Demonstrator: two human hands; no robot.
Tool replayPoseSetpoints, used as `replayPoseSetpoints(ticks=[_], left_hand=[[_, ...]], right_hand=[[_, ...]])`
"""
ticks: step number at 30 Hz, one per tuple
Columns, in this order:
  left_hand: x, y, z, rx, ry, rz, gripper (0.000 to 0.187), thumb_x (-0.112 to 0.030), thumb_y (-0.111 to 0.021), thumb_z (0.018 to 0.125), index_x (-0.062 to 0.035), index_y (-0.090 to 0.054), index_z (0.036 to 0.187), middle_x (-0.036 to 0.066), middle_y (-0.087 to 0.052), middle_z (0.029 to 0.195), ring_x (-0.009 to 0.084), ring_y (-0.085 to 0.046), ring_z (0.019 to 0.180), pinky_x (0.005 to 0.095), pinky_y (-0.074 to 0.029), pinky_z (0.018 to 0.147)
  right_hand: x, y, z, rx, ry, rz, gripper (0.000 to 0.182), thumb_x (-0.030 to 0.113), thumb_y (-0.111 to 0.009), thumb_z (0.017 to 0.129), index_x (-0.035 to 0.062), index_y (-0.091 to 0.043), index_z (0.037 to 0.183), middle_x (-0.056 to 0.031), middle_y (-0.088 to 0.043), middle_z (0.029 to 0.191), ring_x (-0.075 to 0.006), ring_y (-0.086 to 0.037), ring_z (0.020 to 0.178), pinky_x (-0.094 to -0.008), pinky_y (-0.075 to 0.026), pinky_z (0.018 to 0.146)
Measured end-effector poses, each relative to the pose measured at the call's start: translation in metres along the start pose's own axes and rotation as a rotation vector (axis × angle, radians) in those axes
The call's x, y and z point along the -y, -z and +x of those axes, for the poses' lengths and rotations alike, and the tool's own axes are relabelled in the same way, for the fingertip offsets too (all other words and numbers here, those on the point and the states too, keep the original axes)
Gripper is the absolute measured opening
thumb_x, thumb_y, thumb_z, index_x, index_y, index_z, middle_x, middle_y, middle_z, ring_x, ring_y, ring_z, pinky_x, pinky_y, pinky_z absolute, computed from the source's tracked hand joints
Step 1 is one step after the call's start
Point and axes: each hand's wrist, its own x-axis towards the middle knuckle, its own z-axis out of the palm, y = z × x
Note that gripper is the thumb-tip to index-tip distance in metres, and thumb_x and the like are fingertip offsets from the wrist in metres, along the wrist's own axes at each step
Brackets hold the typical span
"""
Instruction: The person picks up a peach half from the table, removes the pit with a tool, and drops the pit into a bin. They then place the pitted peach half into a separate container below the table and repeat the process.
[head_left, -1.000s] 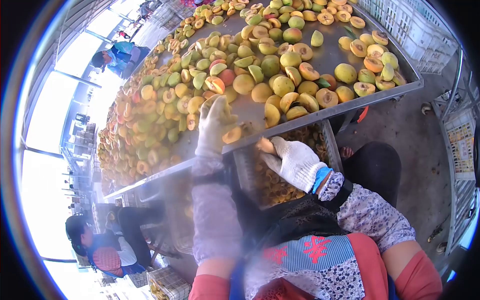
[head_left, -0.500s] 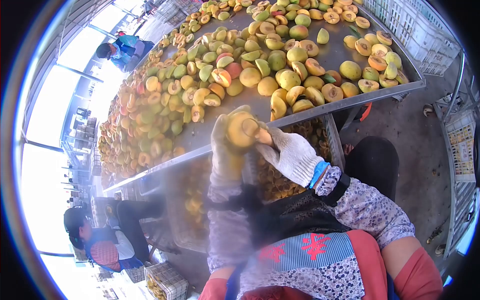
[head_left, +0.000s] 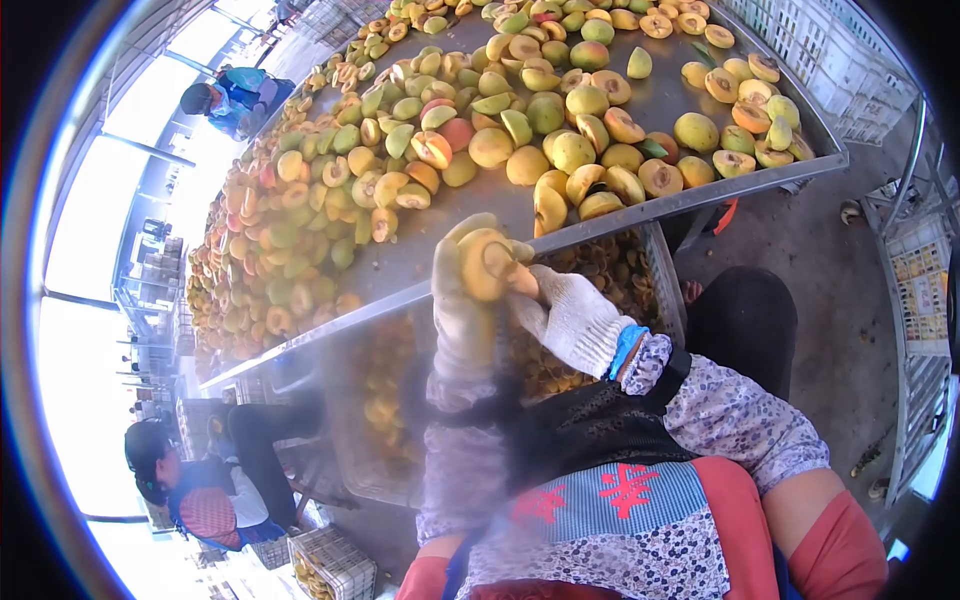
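Note:
In my gloved left hand (head_left: 455, 262) is a yellow peach half (head_left: 481, 266), cut face toward my right. The fingers wrap round it, just past the table's near edge. My right hand (head_left: 578, 318), in a white knit glove, is closed on a small pitting tool (head_left: 521, 281) with an orange-brown handle. The tool's working end meets the middle of the cut face; its exact shape is hard to make out. Many halved peaches (head_left: 490, 147), green, yellow and reddish, lie on the metal table (head_left: 480, 205) beyond my hands.
A raised metal rim (head_left: 690, 203) runs along the table's near edge. Below it stands a crate (head_left: 668, 285) of cut fruit pieces. White crates (head_left: 800, 60) are stacked at the far right. One co-worker (head_left: 215, 490) sits at the left, another (head_left: 238, 100) farther back.
Both hands stay together at the peach half, which has turned slightly and sits a little farther right in view. The view has shifted slightly, moving the table's fruit left and down.

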Motion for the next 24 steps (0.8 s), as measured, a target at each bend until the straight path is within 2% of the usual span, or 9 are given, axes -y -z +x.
replayPoseSetpoints(ticks=[5,8,12,15,16,18,20,22,24], left_hand=[[0.006,0.005,0.0,-0.054,0.009,-0.019,0.064,-0.056,-0.04,0.101,0.0013,-0.051,0.128,0.019,-0.069,0.094,0.0277,-0.067,0.088,0.0369,-0.054,0.084],[0.004,0.006,0.0,-0.046,0.009,-0.016,0.063,-0.055,-0.042,0.101,0.0006,-0.05,0.129,0.019,-0.069,0.096,0.0275,-0.067,0.091,0.0375,-0.053,0.088],[0.01,0.008,0.002,-0.038,-0.044,0.028,0.062,-0.054,-0.043,0.1,0.0002,-0.05,0.13,0.018,-0.068,0.099,0.0275,-0.066,0.096,0.0385,-0.051,0.094],[0.006,0.005,0.001,-0.007,-0.02,-0.05,0.063,-0.054,-0.045,0.1,0.0007,-0.05,0.13,0.018,-0.067,0.107,0.0274,-0.066,0.097,0.0393,-0.053,0.092],[0.003,0.002,0.0,-0.003,-0.023,-0.049,0.063,-0.054,-0.045,0.1,0.0007,-0.05,0.13,0.018,-0.067,0.107,0.0274,-0.066,0.097,0.0393,-0.053,0.092],[-0.007,-0.006,0.0,-0.057,0.045,-0.102,0.063,-0.054,-0.046,0.1,0.0008,-0.05,0.13,0.018,-0.064,0.115,0.0264,-0.065,0.098,0.0392,-0.055,0.089],[-0.004,-0.007,0.002,-0.06,-0.078,-0.043,0.057,-0.05,-0.05,0.1,0.0009,-0.053,0.126,0.016,-0.062,0.117,0.025,-0.065,0.099,0.0371,-0.057,0.085],[-0.006,-0.011,0.001,-0.172,-0.041,0.025,0.052,-0.046,-0.054,0.1,0.0023,-0.056,0.118,0.015,-0.063,0.109,0.0237,-0.065,0.096,0.0354,-0.058,0.081],[-0.009,-0.013,0.0,-0.238,-0.004,-0.01,0.048,-0.043,-0.056,0.099,0.0037,-0.06,0.109,0.013,-0.063,0.099,0.0228,-0.067,0.087,0.0349,-0.059,0.072]], right_hand=[[0.005,-0.012,-0.001,0.123,-0.181,0.508,0.026,0.021,-0.056,0.101,-0.001,-0.063,0.112,-0.0131,-0.068,0.091,-0.0194,-0.065,0.086,-0.0357,-0.05,0.076],[0.005,-0.021,-0.001,0.218,-0.324,0.833,0.022,0.019,-0.055,0.1,0.0004,-0.063,0.108,-0.0141,-0.067,0.09,-0.0213,-0.064,0.081,-0.0356,-0.05,0.072],[0.012,-0.004,-0.004,0.34,-0.377,0.597,0.02,0.019,-0.055,0.1,0.0009,-0.063,0.104,-0.0148,-0.067,0.089,-0.0228,-0.064,0.078,-0.0355,-0.05,0.067],[0.004,0.0,-0.006,0.39,0.016,0.47,0.028,0.026,-0.055,0.1,-0.0008,-0.062,0.1,-0.0122,-0.065,0.081,-0.0205,-0.061,0.071,-0.0331,-0.05,0.065],[0.005,0.003,-0.005,0.386,0.02,0.469,0.028,0.026,-0.055,0.1,-0.0008,-0.062,0.1,-0.0122,-0.065,0.081,-0.0205,-0.061,0.071,-0.0331,-0.05,0.065],[0.016,0.011,-0.002,0.336,-0.433,0.814,0.033,0.03,-0.054,0.102,-0.0017,-0.062,0.101,-0.0092,-0.065,0.08,-0.0154,-0.06,0.074,-0.033,-0.05,0.068],[0.009,-0.001,-0.005,0.327,-0.439,0.832,0.038,0.034,-0.051,0.104,-0.0023,-0.063,0.103,-0.0072,-0.066,0.084,-0.0123,-0.059,0.078,-0.0332,-0.05,0.07],[-0.001,-0.02,-0.01,0.135,-0.109,0.533,0.04,0.036,-0.051,0.104,-0.0008,-0.064,0.103,-0.0069,-0.065,0.083,-0.0118,-0.059,0.077,-0.0324,-0.05,0.07],[0.01,-0.011,-0.009,0.177,-0.162,0.592,0.041,0.039,-0.05,0.103,0.0013,-0.064,0.099,-0.0051,-0.064,0.081,-0.0112,-0.057,0.074,-0.0304,-0.048,0.068]])
